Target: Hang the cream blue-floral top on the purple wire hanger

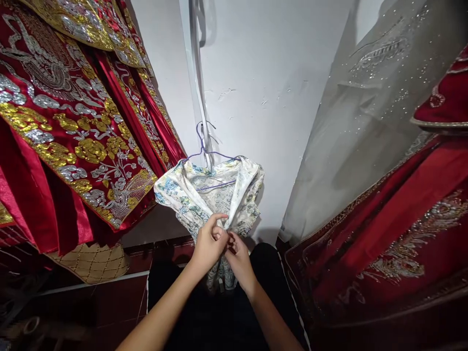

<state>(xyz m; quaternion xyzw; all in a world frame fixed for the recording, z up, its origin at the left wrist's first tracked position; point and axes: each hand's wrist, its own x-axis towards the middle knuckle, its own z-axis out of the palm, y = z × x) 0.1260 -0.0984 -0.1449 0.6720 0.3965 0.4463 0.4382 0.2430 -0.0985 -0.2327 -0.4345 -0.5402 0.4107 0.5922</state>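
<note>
Centre frame: floral garment (pixel 210 195) hangs lengthwise from a purple hanger (pixel 204 146). Left hand (pixel 209 242) and right hand (pixel 237 256), touching, both pinch its front just below the collar; neither is nearer.

The creamy white silk garment (pixel 204 195) carries blue, green and yellow flowers; its thin wire hanger (pixel 218 154) is purple. The red satin robe (pixel 66 122) bears gold and silver floral embroidery. The sheer grey cover (pixel 358 122) is flecked with silver.
</note>
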